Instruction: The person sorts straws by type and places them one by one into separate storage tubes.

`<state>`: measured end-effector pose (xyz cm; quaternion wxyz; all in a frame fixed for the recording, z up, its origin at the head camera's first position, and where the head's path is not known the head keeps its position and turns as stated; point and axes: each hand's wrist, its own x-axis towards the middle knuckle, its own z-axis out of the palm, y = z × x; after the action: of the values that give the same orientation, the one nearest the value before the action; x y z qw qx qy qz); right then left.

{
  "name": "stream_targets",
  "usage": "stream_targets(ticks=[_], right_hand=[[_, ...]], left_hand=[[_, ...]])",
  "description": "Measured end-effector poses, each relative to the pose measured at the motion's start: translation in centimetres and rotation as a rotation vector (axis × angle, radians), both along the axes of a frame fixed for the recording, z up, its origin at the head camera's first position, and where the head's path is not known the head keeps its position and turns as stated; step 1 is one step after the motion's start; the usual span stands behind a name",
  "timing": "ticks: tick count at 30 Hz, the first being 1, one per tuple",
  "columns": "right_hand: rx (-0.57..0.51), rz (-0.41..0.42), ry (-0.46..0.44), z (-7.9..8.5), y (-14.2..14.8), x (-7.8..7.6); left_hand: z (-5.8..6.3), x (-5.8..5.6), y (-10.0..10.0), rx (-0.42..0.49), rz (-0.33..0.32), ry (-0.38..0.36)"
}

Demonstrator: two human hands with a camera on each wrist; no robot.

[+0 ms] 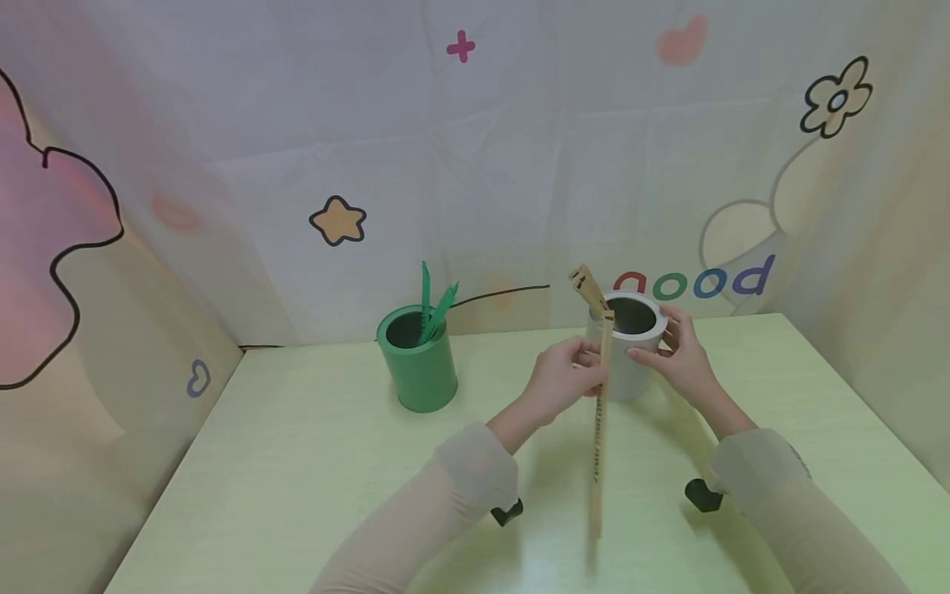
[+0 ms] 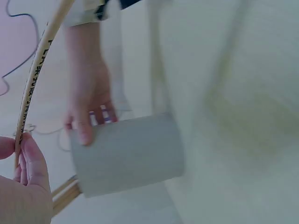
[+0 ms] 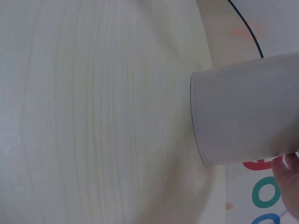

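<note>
A long wooden chopstick (image 1: 599, 437) with dark printed characters is pinched between the thumb and fingers of my left hand (image 1: 566, 375); it stands nearly upright in front of the white pot. In the left wrist view, the printing runs along the chopstick (image 2: 35, 74). My right hand (image 1: 686, 359) grips the white pot (image 1: 631, 363) near its rim, thumb in front and fingers at the right side. Wooden sticks (image 1: 588, 289) lean out of the pot's left side; their lower ends are hidden inside. In the right wrist view, only the pot's side (image 3: 243, 112) and a few fingertips show.
To the left stands a green pot (image 1: 426, 375) with green sticks (image 1: 438, 309) leaning in it. Both pots are near the back edge of the pale wooden table (image 1: 312, 478). A printed curtain (image 1: 505, 165) hangs behind. Black wrist gear (image 1: 703, 495) sits below the right cuff.
</note>
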<state>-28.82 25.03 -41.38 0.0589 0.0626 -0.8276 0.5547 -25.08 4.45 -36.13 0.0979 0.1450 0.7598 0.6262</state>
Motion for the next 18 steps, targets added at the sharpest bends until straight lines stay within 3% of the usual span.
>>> stream_targets(ticks=[8, 18], right_hand=[[0.003, 0.002, -0.005, 0.0, 0.2, -0.1], [-0.020, 0.007, 0.021, 0.1, 0.1, 0.0]], left_hand=[[5.0, -0.8, -1.1, 0.195, 0.088, 0.087], [8.3, -2.7, -2.1, 0.475, 0.281, 0.127]])
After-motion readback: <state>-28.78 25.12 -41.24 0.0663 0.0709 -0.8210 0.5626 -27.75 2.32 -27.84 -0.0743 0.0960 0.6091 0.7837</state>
